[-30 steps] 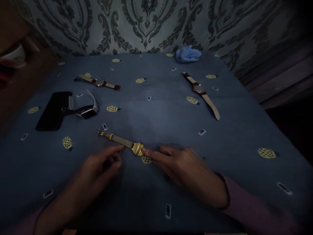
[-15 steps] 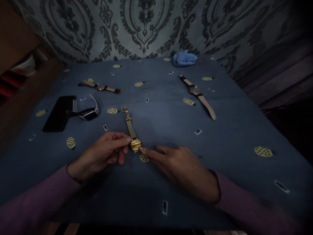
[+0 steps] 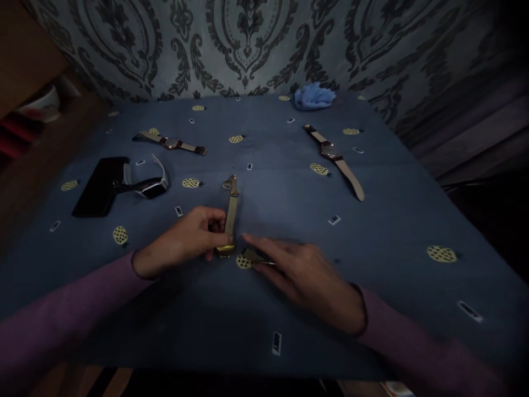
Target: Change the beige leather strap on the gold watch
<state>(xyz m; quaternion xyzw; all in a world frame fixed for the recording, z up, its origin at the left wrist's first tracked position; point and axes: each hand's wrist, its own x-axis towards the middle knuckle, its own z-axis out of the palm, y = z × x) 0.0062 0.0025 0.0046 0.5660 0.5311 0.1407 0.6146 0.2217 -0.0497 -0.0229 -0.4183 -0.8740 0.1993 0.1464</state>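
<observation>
My left hand (image 3: 190, 237) pinches a gold wristwatch (image 3: 226, 249) at its case, which is tipped up on edge. Its light strap (image 3: 231, 215) runs away from me to a gold clasp (image 3: 232, 184) at the far end. Just right of the watch is my right hand (image 3: 300, 270), with the index finger stretched toward the case but apart from it. Between its index finger and thumb lies a thin dark strip (image 3: 258, 257) with a shiny metallic edge. Whether this is the watch's other strap half or a separate tool, I cannot tell.
At the left lie a black phone (image 3: 99, 187) and a smartwatch (image 3: 152, 189) with a pale band. Behind them is a brown-strapped watch (image 3: 171, 143). Another strap watch (image 3: 330, 151) lies at the right, and a crumpled blue cloth (image 3: 314, 97) near the wall.
The gold watch has been turned from flat onto its edge, its strap swinging right. My left hand has moved right and up. The dark strip now shows at my right fingers, off the case.
</observation>
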